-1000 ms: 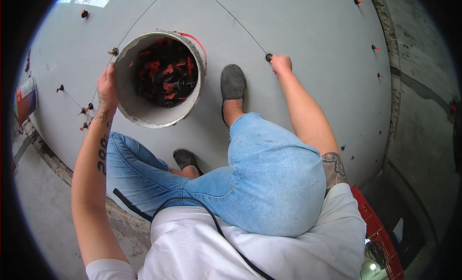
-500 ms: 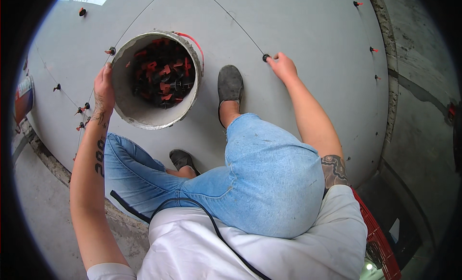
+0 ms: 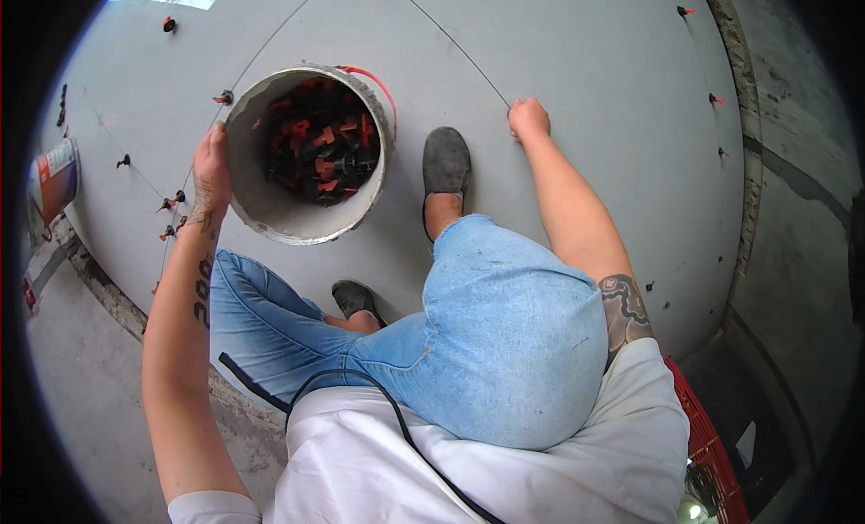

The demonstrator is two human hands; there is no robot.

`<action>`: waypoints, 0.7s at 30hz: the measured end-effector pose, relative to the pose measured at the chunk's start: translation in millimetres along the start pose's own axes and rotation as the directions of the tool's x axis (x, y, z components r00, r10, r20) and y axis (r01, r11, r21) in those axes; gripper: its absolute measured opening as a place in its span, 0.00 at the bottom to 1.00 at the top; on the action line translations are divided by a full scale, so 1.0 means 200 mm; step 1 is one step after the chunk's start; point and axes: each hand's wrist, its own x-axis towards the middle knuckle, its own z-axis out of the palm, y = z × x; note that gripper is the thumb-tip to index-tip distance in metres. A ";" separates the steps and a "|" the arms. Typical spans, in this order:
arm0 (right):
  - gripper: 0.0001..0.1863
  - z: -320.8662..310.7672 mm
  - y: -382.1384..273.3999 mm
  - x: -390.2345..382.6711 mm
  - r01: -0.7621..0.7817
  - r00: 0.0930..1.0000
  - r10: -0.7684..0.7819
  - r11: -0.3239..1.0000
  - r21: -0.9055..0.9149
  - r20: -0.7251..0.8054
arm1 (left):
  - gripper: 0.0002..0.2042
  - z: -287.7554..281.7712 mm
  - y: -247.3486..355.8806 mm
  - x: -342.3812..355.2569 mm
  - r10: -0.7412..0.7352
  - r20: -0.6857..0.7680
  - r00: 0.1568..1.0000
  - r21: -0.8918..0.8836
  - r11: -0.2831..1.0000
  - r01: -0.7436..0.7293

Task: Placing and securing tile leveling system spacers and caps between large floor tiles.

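My left hand (image 3: 213, 168) grips the left rim of a grey, mortar-crusted bucket (image 3: 248, 177), tilted so that its mouth faces me. Inside lies a heap of black and red tile leveling clips (image 3: 326, 150). Out to the right, my right hand (image 3: 529, 120) is closed at the seam between large grey tiles (image 3: 595, 64). Its fingers cover the spot where a black tile leveling clip showed half a second ago, so the clip itself is hidden. Just left of the bucket another clip (image 3: 225, 98) stands in a seam.
My shoes (image 3: 447, 168) stand on the tiles. Several clips line the seams at left, and more run along the right, one being a red-handled clip (image 3: 716, 100). A printed bucket (image 3: 56, 182) stands at far left. A red plastic crate (image 3: 703, 425) is behind me at right.
My right hand has closed over the black clip, which its fingertips were only touching before. The view has shifted slightly; my left hand stays on the bucket rim.
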 end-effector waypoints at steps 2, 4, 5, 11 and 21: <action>0.18 -0.02 -0.03 -0.02 -0.152 0.975 0.136 0.985 0.083 0.173 | 0.27 0.02 0.06 -0.03 -0.020 -0.012 1.000 0.021 1.000 0.020; 0.16 -0.07 -0.10 -0.03 -0.272 0.933 0.219 0.949 0.161 0.284 | 0.27 0.00 0.08 -0.03 -0.055 0.012 0.998 0.070 0.996 0.054; 0.14 -0.08 -0.13 -0.04 -0.401 0.870 0.296 0.890 0.217 0.394 | 0.27 -0.02 0.07 -0.04 -0.057 0.003 0.998 0.076 0.995 0.056; 0.11 0.02 0.00 0.10 -0.482 0.857 0.349 0.803 0.351 0.379 | 0.26 0.04 0.08 -0.02 -0.021 -0.039 0.999 0.093 0.995 0.024; 0.23 -0.05 -0.11 -0.04 -0.135 0.983 0.139 0.990 -0.038 0.118 | 0.26 0.01 0.06 -0.03 -0.042 -0.047 0.998 0.051 0.998 0.044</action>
